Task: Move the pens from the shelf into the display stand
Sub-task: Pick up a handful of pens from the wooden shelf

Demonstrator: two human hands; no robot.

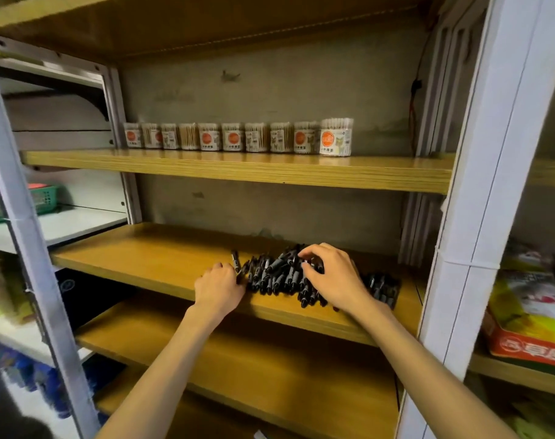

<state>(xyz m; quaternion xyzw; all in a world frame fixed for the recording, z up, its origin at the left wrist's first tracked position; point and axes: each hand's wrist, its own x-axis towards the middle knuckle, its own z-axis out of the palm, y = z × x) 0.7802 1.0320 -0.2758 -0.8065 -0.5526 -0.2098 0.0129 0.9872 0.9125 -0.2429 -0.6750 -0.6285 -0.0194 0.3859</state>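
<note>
A heap of black pens (281, 274) lies on the middle wooden shelf (149, 251), toward its front edge and right of centre. The pens are piled across one another and blurred, so single ones are hard to separate; one at the left end (235, 259) stands out from the heap, angled upward. More dark pens (382, 288) lie to the right, partly hidden behind the right wrist.

The left hand (219, 285) rests at the left edge of the heap with its back to the camera. Its fingers are curled under and out of sight, touching the nearest pens; whether they actually grip one cannot be told. The right hand (331, 274) sits on top of the heap, fingers bent and spread like a claw over the pens, fingertips down among them; a firm hold on any one pen is not clear either.

On the shelf above, a row of clear tubs of cotton swabs (238, 137) with orange labels stands against the back wall. A green basket (45, 198) shows at far left, cut by the grey upright (19, 217). At far right a printed box (529, 324) is cropped by the frame edge
</note>
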